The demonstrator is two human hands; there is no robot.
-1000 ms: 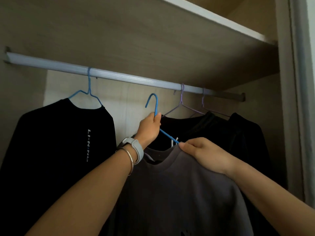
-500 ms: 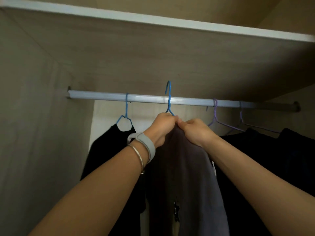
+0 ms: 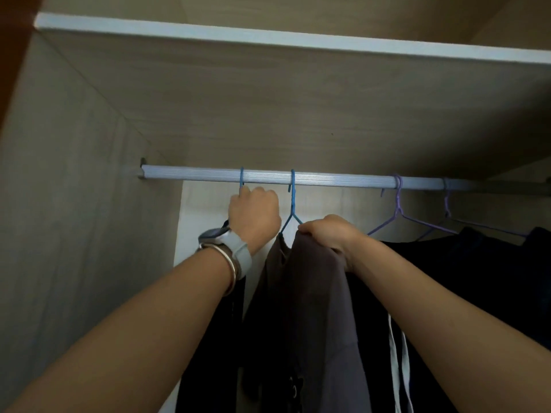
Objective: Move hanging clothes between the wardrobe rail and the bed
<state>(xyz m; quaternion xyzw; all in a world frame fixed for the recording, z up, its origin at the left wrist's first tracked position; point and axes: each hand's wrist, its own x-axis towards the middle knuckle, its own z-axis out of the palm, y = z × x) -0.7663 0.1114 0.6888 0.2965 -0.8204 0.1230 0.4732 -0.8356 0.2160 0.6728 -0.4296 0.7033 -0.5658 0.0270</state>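
A silver wardrobe rail (image 3: 328,179) runs across under the shelf. A grey shirt (image 3: 310,293) hangs from a blue hanger (image 3: 293,198) whose hook sits over the rail. My right hand (image 3: 326,231) pinches the grey shirt's shoulder just right of the hanger's neck. My left hand (image 3: 253,214), with a watch and a bangle on the wrist, is closed around the neck of a second blue hanger (image 3: 241,180) further left. That hanger carries a black shirt (image 3: 232,299), mostly hidden behind my forearm.
Two purple hangers (image 3: 398,204) with dark clothes (image 3: 477,263) hang on the right part of the rail. The wardrobe's side wall (image 3: 74,234) stands close on the left. A shelf board (image 3: 268,84) lies just above the rail.
The grey shirt's hanger hook, held above the rail before, now rests on it. My left hand has left that hanger and moved left to the neighbouring blue one.
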